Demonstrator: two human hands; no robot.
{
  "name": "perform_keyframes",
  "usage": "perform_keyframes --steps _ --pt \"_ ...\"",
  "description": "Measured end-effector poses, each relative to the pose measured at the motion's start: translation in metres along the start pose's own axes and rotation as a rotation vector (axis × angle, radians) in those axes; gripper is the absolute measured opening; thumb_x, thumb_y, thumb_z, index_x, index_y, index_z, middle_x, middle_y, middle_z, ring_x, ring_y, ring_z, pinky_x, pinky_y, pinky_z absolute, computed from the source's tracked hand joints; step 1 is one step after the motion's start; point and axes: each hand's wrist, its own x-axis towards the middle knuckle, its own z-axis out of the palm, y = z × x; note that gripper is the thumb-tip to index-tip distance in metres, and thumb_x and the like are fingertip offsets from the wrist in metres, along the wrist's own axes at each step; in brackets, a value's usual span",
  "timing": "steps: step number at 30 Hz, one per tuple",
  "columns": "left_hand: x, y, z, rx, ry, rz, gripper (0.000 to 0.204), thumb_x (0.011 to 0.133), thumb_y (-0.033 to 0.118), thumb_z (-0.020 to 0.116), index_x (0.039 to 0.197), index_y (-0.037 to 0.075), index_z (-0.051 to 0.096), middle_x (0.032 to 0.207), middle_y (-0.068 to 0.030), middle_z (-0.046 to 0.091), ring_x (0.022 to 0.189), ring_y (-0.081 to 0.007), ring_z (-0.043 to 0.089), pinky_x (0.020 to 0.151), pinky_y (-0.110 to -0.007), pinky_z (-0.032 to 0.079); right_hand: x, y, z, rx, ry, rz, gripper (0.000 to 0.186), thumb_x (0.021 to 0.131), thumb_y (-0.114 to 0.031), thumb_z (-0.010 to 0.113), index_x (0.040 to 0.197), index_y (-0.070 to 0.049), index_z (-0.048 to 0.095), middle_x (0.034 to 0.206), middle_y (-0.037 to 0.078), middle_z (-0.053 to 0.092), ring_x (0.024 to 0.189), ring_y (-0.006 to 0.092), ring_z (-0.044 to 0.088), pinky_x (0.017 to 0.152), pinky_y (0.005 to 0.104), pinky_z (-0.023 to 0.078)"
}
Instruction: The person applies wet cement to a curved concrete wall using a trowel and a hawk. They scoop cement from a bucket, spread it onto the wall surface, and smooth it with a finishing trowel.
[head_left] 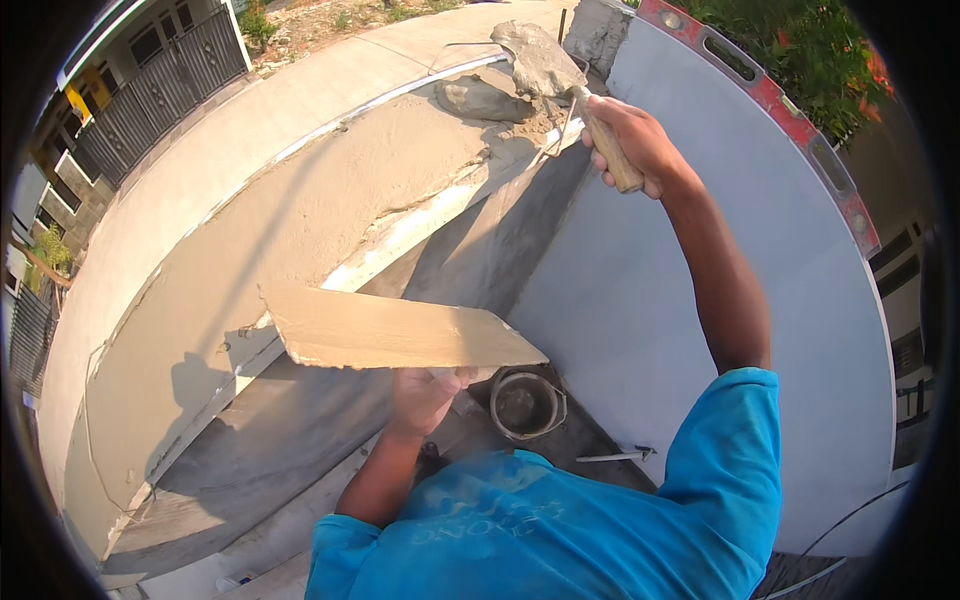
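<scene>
My right hand (632, 140) is closed around the wooden handle of a trowel (603, 128), at the far end of the wall top. Wet grey mortar (540, 60) covers the trowel's blade, just above a heap of mortar (480, 98) on the ledge. Nearer to me, my left hand (425, 398) grips a plasterer's float (400, 330) from underneath. The float is a long rectangular board, its upper face coated with a thin layer of mortar. Its handle is mostly hidden below the board. Smoothed mortar (290, 200) spreads along the wall top beside it.
A bucket (524, 404) stands on the floor below, near a white-handled tool (612, 457). A pale wall (720, 250) rises at the right, with a red and grey spirit level (790, 120) along its top. Bent wire clamps (92, 430) hold the wall top's edges.
</scene>
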Motion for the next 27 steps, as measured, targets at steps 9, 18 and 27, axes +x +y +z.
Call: perform_keyframes --steps 9,18,27 --pt "0.033 0.024 0.017 0.026 0.027 0.414 0.045 0.1 0.041 0.069 0.132 0.011 0.057 0.091 0.0046 0.059 0.086 -0.0097 0.056 0.082 -0.032 0.047 0.011 0.001 -0.02 1.057 -0.646 0.108 0.046 0.111 -0.034 0.035 0.131 0.007 0.041 0.087 0.011 0.054 0.055 0.0157 0.059 0.043 0.0318 0.061" --pt "0.164 0.074 0.061 0.296 0.235 0.666 0.032 0.099 0.04 0.071 0.099 0.01 0.06 0.077 0.0037 0.046 0.073 -0.0109 0.048 0.074 -0.034 0.045 -0.08 -0.036 0.02 0.978 -0.726 -0.035 0.048 0.109 -0.036 0.042 0.132 0.005 0.046 0.08 0.01 0.057 0.045 0.0172 0.058 0.031 0.0322 0.053" --pt "0.208 0.107 0.04 0.361 0.396 0.734 0.035 0.096 0.039 0.075 0.094 0.007 0.064 0.075 0.003 0.054 0.071 -0.0072 0.049 0.069 -0.025 0.041 -0.109 -0.013 0.04 0.824 -0.784 0.078 0.047 0.107 -0.036 0.043 0.129 0.006 0.046 0.07 0.009 0.053 0.034 0.0184 0.05 0.026 0.0322 0.042"
